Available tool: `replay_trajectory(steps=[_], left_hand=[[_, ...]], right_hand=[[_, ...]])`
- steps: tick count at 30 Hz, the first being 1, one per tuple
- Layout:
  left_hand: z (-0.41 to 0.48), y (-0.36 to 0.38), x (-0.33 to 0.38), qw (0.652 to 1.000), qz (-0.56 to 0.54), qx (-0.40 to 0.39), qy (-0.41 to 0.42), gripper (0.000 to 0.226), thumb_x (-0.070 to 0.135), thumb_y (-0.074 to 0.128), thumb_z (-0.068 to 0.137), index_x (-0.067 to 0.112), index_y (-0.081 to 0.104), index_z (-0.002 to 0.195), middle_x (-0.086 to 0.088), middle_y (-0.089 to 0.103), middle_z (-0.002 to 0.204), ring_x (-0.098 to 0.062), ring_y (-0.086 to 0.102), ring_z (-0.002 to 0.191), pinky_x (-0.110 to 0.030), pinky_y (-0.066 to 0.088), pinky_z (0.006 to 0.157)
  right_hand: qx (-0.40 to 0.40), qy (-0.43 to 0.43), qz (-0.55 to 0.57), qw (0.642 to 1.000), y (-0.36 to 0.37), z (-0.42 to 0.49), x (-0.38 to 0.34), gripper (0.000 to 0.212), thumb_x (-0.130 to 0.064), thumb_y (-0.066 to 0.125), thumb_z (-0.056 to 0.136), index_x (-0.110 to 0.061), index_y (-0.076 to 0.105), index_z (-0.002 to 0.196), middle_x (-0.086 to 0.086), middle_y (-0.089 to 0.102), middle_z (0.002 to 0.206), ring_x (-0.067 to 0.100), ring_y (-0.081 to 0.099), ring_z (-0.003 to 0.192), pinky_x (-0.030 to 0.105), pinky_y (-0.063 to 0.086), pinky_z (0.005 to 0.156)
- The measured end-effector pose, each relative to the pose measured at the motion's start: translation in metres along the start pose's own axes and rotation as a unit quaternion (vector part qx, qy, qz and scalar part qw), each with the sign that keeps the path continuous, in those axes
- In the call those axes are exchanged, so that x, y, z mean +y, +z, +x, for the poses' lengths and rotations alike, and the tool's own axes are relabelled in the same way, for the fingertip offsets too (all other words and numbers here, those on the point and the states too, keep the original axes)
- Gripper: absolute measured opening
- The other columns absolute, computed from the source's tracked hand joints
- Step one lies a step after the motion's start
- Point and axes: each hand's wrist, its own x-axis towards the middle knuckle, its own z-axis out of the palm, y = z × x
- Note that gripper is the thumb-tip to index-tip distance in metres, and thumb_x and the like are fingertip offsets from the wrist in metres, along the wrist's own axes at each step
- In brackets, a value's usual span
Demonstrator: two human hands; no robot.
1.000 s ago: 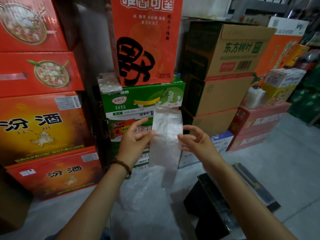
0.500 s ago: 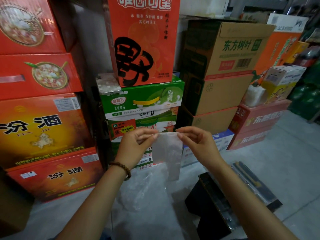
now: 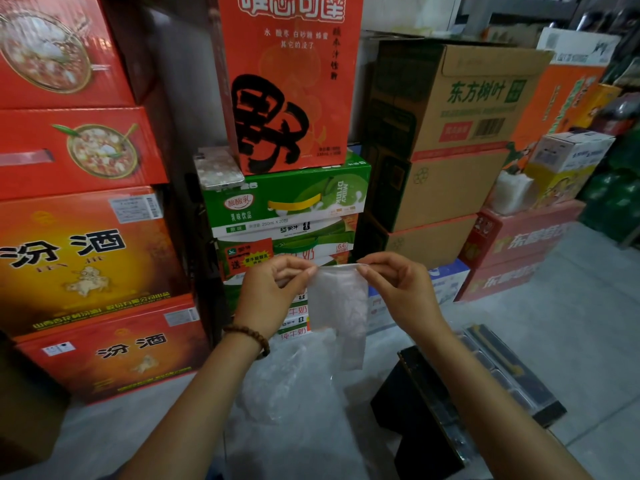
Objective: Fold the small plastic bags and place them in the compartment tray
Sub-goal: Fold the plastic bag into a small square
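Observation:
A small clear plastic bag (image 3: 337,306) hangs folded over in front of me, its fold at the top. My left hand (image 3: 273,292) pinches the fold's left corner and my right hand (image 3: 398,289) pinches its right corner. Below the hands lies a heap of more clear plastic bags (image 3: 291,393). The compartment tray (image 3: 498,372), dark with clear pockets, lies on the floor at the lower right, partly behind my right forearm.
Stacked drink and liquor cartons (image 3: 287,199) form a wall straight ahead and to the left (image 3: 83,258). A black box (image 3: 415,410) stands under my right forearm. Grey floor (image 3: 571,323) stretches to the right.
The bag was held long and upright; its top half has been folded down, and both hands now pinch the fold's top corners. The hanging piece is shorter.

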Motion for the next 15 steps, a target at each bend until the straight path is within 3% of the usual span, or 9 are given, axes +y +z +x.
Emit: replay_trajectory(steps=[5,9,13,15], left_hand=[[0.0033,-0.0029,-0.0023,1.000,0.013,0.003,0.002,0.003,0.019,0.071,0.082,0.020,0.069,0.084,0.006,0.071,0.083,-0.006,0.067,0.079,-0.022,0.055,0.075],[0.0045,-0.0057,-0.0025,0.998,0.048,-0.002,0.037,0.008,0.020,0.070,0.083,0.025,0.065,0.078,0.006,0.061,0.091,-0.003,0.057,0.083,-0.015,0.049,0.072],[0.0056,-0.0060,-0.0026,0.999,0.018,-0.030,0.027,0.008,0.023,0.063,0.088,0.021,0.059,0.081,0.011,0.061,0.107,-0.007,0.056,0.106,-0.025,0.043,0.095],[0.0052,-0.0038,-0.0011,0.998,-0.042,-0.042,-0.010,0.011,0.024,0.058,0.090,0.014,0.056,0.085,0.003,0.068,0.104,-0.011,0.061,0.104,-0.031,0.048,0.094]], right_hand=[[0.003,0.006,0.010,1.000,-0.0005,0.0015,0.0002,0.014,-0.006,0.068,0.086,-0.020,0.069,0.087,-0.005,0.074,0.081,0.008,0.071,0.079,0.018,0.056,0.072],[0.004,0.014,0.016,1.000,-0.0011,0.0014,0.0000,0.014,-0.006,0.068,0.086,-0.019,0.070,0.085,-0.005,0.073,0.081,0.010,0.070,0.079,0.020,0.056,0.073],[0.004,0.026,-0.016,1.000,-0.0006,0.0026,0.0026,0.009,-0.016,0.068,0.087,-0.022,0.067,0.081,0.001,0.068,0.091,0.010,0.065,0.083,0.019,0.053,0.076],[-0.002,0.044,-0.008,0.999,0.0010,0.0027,0.0022,0.008,-0.020,0.066,0.089,-0.019,0.066,0.081,0.003,0.065,0.094,0.009,0.063,0.084,0.019,0.051,0.077]])
